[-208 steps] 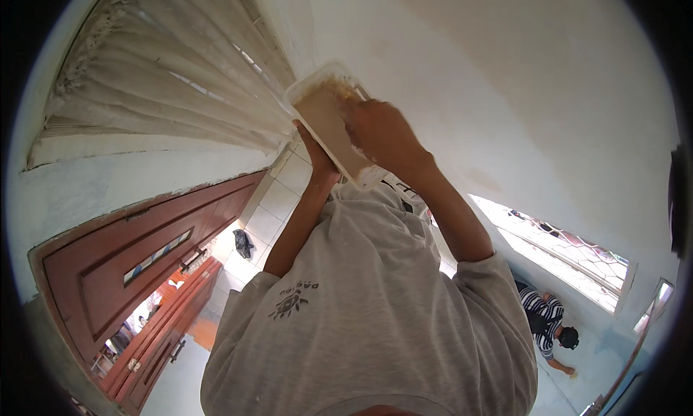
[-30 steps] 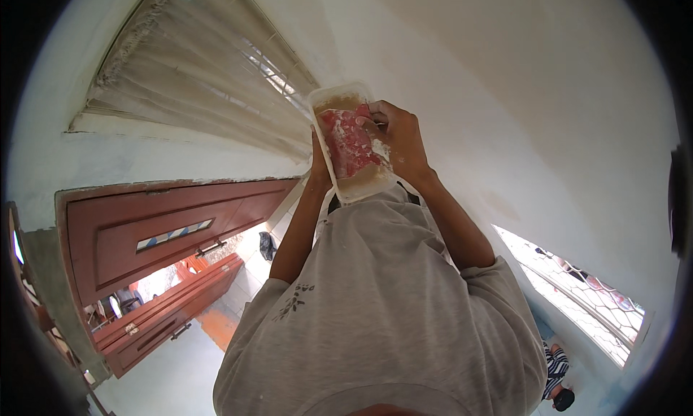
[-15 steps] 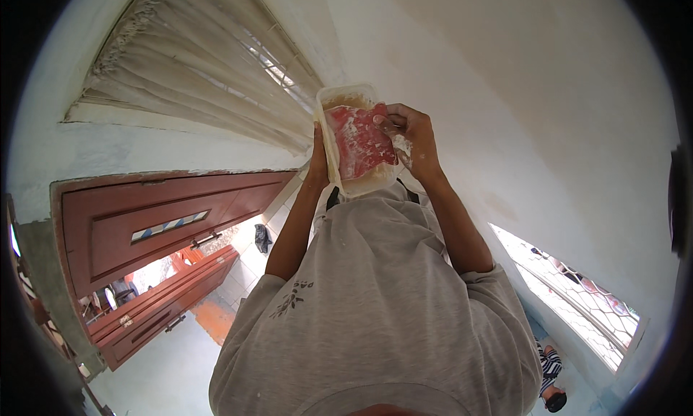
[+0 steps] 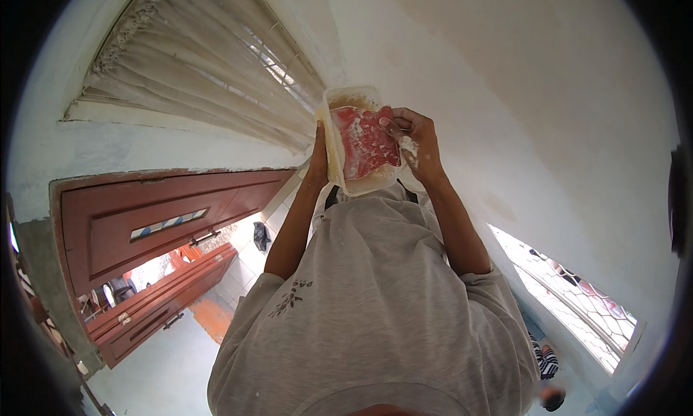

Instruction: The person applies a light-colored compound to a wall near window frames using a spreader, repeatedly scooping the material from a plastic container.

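Pinches a thin red sheet [image 4: 367, 143], smeared white, near its upper right corner between thumb and fingers of the right hand [image 4: 421, 140], the nearer one. Lies leftward of that pinch, across the mouth of a pale tub [image 4: 364, 93], mostly between its long edges; cannot tell about contact with the bottom. Points away from the pinch toward the tub's left edge, long axis roughly along the tub's length. Grips that left edge with the left hand [image 4: 318, 156], fingers hidden. Farther out: curtain [image 4: 180, 77], red-brown door [image 4: 115, 250], pale wall [image 4: 520, 127].

Clr abv tub [image 4: 334, 155]; R fingers [image 4: 406, 116] & red sheet [image 4: 363, 143] in way @ rim
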Demonstrator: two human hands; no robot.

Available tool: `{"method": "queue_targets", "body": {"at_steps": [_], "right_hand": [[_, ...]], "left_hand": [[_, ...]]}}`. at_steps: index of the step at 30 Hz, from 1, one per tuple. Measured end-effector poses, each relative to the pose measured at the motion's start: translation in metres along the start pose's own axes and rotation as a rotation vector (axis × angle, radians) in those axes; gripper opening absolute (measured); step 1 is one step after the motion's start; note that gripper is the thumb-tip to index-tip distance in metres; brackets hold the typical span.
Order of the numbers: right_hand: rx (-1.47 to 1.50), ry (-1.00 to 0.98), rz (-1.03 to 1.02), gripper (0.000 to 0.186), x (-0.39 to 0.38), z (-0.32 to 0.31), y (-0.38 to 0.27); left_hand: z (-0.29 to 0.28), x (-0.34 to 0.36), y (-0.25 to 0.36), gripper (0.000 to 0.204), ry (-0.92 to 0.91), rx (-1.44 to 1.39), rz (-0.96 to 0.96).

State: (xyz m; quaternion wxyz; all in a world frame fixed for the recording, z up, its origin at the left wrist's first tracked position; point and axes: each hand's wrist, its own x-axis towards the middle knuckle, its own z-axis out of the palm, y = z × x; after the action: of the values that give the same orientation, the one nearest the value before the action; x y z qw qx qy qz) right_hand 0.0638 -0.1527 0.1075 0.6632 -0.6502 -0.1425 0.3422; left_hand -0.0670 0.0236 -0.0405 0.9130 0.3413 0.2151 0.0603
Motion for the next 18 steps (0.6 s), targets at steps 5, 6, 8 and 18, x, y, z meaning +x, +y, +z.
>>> {"method": "queue_targets", "body": {"at_steps": [5,6,8,18], "right_hand": [[-0.004,0.001,-0.033,0.032,0.002,-0.002,0.009],[-0.001,0.001,-0.035,0.032,0.002,-0.002,0.010],[-0.001,0.000,-0.029,0.031,0.002,-0.002,0.011],[0.005,-0.015,-0.047,0.028,-0.001,-0.005,0.014]], "left_hand": [[0.006,-0.002,0.002,0.082,-0.002,0.007,-0.007],[0.007,-0.002,0.003,0.082,0.004,0.006,-0.013],[0.008,-0.003,0.003,0.082,0.006,0.002,-0.019],[0.010,-0.001,0.002,0.083,-0.010,-0.015,-0.029]]}}
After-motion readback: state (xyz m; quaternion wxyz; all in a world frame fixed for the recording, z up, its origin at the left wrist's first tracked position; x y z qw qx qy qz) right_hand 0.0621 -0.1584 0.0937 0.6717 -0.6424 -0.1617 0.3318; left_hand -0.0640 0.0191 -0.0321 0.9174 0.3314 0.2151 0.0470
